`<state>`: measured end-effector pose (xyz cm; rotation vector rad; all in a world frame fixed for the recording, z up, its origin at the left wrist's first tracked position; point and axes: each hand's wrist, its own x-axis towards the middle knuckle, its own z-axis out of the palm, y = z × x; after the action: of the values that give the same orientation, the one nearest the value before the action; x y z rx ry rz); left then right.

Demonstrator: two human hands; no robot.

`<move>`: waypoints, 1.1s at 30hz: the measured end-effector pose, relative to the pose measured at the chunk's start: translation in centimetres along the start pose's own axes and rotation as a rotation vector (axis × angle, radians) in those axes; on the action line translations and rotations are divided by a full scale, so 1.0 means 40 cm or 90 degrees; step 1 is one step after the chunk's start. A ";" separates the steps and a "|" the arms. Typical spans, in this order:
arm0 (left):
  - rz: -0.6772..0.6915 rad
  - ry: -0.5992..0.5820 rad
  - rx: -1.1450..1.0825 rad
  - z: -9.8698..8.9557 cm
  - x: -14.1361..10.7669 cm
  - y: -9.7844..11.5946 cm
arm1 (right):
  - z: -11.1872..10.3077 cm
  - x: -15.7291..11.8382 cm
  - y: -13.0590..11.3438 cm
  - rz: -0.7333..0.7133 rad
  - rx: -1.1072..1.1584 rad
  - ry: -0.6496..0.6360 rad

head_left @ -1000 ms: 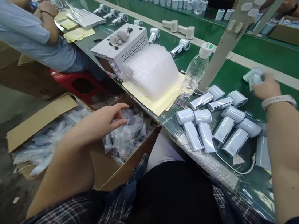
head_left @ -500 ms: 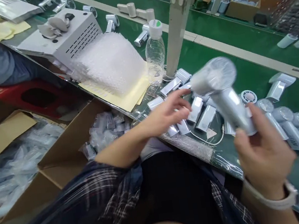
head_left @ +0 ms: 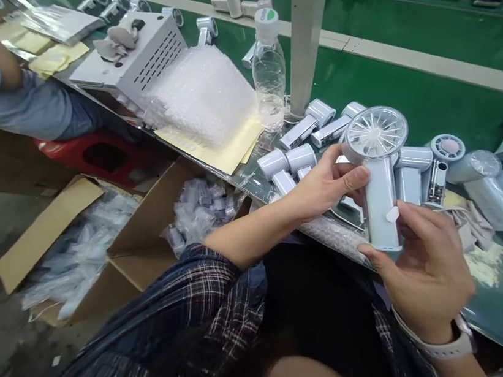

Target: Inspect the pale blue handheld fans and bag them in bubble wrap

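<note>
Upright over the bench edge is a pale blue handheld fan (head_left: 380, 196), its round clear-spoked head at the top. My left hand (head_left: 331, 181) grips it just below the head, thumb across the front. Lower down, my right hand (head_left: 428, 264) is closed around the handle's base, with a small white oval piece (head_left: 392, 214) showing at its fingertips; whether that piece is fixed to the handle I cannot tell. Several similar fans lie behind and left of it, among them one fan (head_left: 300, 132) on its side. An open handle (head_left: 438, 181) shows parts inside.
A clear bottle (head_left: 269, 81) stands by the metal post (head_left: 308, 39). Bubble wrap (head_left: 206, 95) lies on yellow paper (head_left: 241, 146) beside a white vented box (head_left: 154, 53). Below left is a cardboard carton (head_left: 124, 255) with bagged items. A person's sleeve (head_left: 32, 106) is at far left.
My left hand has moved right and taken hold of the fan. My right hand has brought it upright, its head now facing me. The view has shifted somewhat.
</note>
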<state>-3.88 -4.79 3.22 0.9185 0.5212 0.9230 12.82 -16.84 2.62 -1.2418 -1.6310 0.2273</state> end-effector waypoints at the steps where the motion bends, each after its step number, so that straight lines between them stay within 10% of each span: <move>1: 0.003 0.003 0.006 -0.005 -0.002 0.004 | 0.003 0.004 -0.001 0.036 0.041 -0.012; 8: -0.002 0.012 0.146 -0.028 -0.027 0.006 | 0.047 0.062 0.016 0.505 0.506 -0.190; 12: 0.136 -0.071 0.523 -0.091 -0.024 0.077 | 0.056 0.081 0.007 0.558 0.605 -0.270; 16: 0.353 0.132 0.906 -0.303 -0.030 0.236 | 0.046 0.080 -0.013 0.617 0.736 -0.256; 20: 0.216 0.157 1.076 -0.578 -0.071 0.345 | 0.047 0.076 -0.011 0.639 0.806 -0.236; 23: 0.115 0.173 1.102 -0.693 -0.110 0.348 | 0.056 0.078 -0.001 0.631 0.857 -0.261; 33: 0.060 0.226 1.068 -0.673 -0.118 0.322 | 0.058 0.081 0.009 0.655 0.920 -0.298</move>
<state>-31.62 6.71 -0.02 2.2775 1.6619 0.5757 11.41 -13.17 3.29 -0.6804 -0.5609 2.0095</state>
